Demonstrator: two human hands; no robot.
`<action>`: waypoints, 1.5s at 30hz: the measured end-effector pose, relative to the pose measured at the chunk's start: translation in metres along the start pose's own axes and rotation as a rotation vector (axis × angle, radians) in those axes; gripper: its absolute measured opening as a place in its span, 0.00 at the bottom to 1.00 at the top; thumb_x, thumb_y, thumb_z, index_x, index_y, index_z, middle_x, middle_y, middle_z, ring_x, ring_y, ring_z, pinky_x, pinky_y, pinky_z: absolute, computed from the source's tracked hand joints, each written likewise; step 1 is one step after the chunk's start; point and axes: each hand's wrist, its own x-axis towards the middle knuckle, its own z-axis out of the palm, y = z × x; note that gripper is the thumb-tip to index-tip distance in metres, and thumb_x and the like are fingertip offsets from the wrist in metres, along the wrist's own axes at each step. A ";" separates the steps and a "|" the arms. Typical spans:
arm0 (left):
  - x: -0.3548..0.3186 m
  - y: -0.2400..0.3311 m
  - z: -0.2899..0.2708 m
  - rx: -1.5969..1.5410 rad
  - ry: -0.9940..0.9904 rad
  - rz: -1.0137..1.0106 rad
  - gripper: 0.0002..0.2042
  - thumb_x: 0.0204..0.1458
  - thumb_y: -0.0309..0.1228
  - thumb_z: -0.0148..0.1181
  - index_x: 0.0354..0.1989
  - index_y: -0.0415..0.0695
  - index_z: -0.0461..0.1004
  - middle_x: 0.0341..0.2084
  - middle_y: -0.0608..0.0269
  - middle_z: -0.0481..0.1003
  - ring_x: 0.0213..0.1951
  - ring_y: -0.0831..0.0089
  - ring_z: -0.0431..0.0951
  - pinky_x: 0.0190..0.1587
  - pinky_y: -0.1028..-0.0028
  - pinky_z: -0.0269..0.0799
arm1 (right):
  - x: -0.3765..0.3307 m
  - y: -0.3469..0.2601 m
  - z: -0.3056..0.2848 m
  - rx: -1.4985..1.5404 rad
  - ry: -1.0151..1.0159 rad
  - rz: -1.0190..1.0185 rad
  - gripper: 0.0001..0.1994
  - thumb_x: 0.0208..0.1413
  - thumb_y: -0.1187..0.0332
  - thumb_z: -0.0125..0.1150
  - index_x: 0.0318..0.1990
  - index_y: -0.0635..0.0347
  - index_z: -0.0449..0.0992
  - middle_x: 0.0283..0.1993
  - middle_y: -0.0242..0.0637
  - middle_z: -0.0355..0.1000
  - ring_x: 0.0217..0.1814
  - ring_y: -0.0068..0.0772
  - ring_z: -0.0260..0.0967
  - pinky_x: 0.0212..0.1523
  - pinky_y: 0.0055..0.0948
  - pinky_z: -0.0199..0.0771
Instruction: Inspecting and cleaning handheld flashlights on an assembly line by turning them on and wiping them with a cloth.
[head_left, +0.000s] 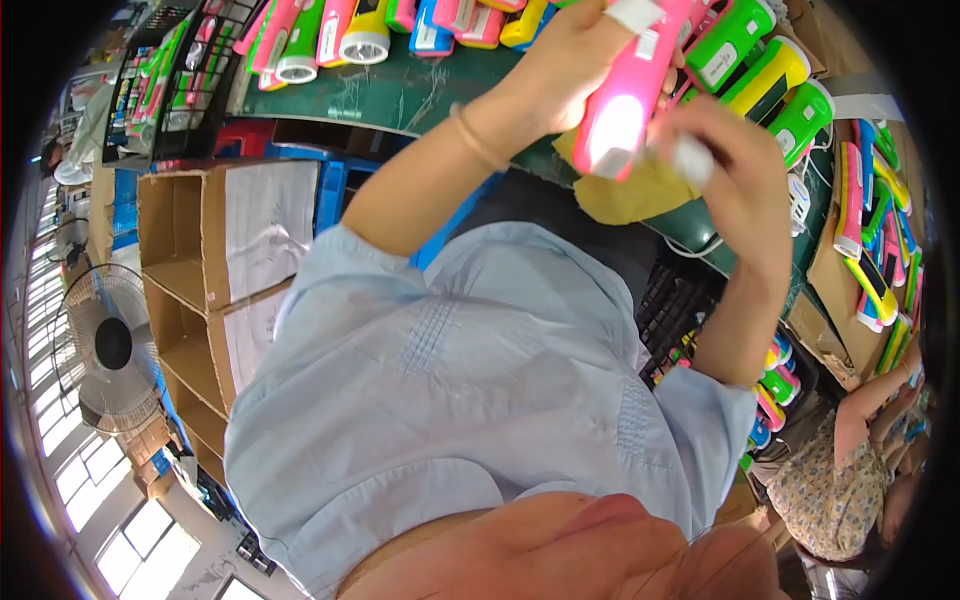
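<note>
Above green bench, left hand (575,60) gripping pink torch (625,100), white label, right hand (725,165) pinching white cloth (692,158).

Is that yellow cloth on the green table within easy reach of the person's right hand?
Probably yes. The right hand hovers just above the yellow cloth, nothing between them. But it already pinches a small white piece against the pink flashlight, so its grip is busy.

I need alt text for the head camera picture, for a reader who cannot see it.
Two bare hands hold a pink flashlight above a green table: the left hand grips its body, the right hand is at its lit end. Rows of colourful flashlights lie on the table, with cardboard boxes and a fan to the left.
</note>
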 end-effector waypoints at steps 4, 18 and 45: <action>-0.002 -0.002 -0.001 -0.319 -0.237 0.204 0.26 0.54 0.54 0.42 0.44 0.42 0.66 0.30 0.62 0.71 0.32 0.74 0.72 0.35 0.74 0.71 | -0.015 -0.022 0.033 -0.136 0.131 -0.065 0.16 0.37 0.73 0.66 0.38 0.62 0.72 0.34 0.37 0.66 0.34 0.35 0.66 0.33 0.26 0.66; -0.017 -0.037 0.011 -0.881 -0.198 -0.078 0.32 0.50 0.61 0.39 0.44 0.40 0.63 0.29 0.64 0.68 0.27 0.74 0.67 0.32 0.76 0.67 | -0.039 0.004 0.045 -0.387 -0.034 -0.783 0.10 0.33 0.72 0.59 0.29 0.62 0.72 0.25 0.30 0.57 0.26 0.26 0.59 0.23 0.25 0.60; -0.028 -0.023 0.001 0.145 0.108 0.071 0.14 0.51 0.32 0.55 0.42 0.38 0.63 0.26 0.60 0.72 0.22 0.73 0.75 0.24 0.76 0.72 | -0.061 0.045 0.042 0.231 0.356 0.406 0.08 0.57 0.70 0.47 0.31 0.65 0.70 0.25 0.28 0.67 0.26 0.15 0.58 0.28 0.16 0.57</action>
